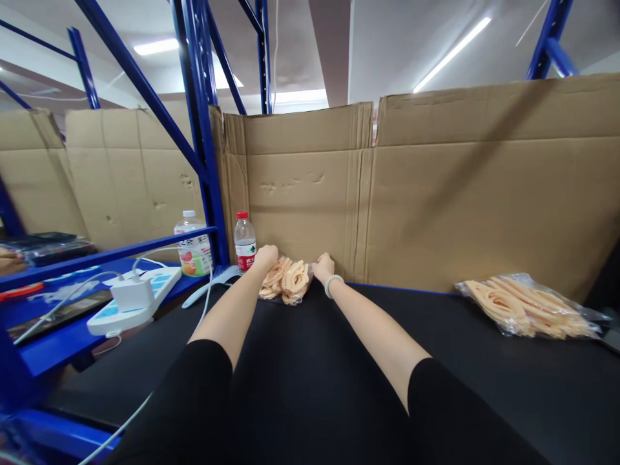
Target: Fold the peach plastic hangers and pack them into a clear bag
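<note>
Both my arms reach far forward across a black table. My left hand and my right hand are closed on either side of a small pile of peach-coloured soft pieces that lies against the cardboard wall. Each hand grips an edge of the pile. A white bead bracelet sits on my right wrist.
A clear bag of the same peach pieces lies at the right of the table. Two bottles, one red-capped and one white-capped, stand left of my hands. A white power strip with a charger rests on the blue shelf.
</note>
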Demonstrator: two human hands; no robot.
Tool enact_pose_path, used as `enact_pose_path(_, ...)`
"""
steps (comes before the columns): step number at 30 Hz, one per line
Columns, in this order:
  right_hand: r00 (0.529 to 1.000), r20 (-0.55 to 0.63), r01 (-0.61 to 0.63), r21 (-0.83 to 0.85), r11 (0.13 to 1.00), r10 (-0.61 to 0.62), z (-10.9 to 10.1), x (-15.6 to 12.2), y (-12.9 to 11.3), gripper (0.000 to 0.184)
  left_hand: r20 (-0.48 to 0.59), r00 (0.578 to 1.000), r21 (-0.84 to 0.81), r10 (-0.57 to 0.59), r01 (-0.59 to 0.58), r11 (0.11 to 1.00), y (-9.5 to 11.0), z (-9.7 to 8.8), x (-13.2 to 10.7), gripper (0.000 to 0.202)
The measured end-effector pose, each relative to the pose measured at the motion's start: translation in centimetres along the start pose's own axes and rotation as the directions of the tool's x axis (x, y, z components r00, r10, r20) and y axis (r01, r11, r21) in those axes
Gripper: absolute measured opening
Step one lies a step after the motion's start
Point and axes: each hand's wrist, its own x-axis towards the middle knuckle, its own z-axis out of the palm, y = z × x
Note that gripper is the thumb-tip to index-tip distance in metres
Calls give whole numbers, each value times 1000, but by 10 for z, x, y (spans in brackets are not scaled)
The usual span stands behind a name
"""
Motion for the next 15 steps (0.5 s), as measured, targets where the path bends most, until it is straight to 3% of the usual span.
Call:
enact_pose_path(3,998,41,46,-27,999,-45,-9,-6,7,19,21,999,62,-27,26,998,5,6,-6,33)
enact_pose_path(6,992,68,107,-33,994,-105,-34,-12,5,18,-9,999,103,-36,37,994,8,1,-14,32)
enact_pose_path(9,975,81,208,-2,978,-207,-79,-39,-5,13,-53,999,131,-14,21,991,13,-11,-25,31)
enact_pose_path(11,950,76,300,39,953,-302,-124,-79,-12,10,-74,997,142,32,-22,990,20,-20,-35,27)
enact_pose_path(12,924,70,371,72,926,-376,-150,-106,-13,9,-83,994,145,67,-54,988,25,-24,-42,25)
enact_pose_path(13,847,34,522,130,843,-530,-178,-135,-14,10,-93,990,145,107,-93,985,31,-27,-50,23)
enact_pose_path(15,707,-38,703,151,695,-707,-233,-193,-13,13,-105,974,139,199,-183,973,48,-31,-72,24)
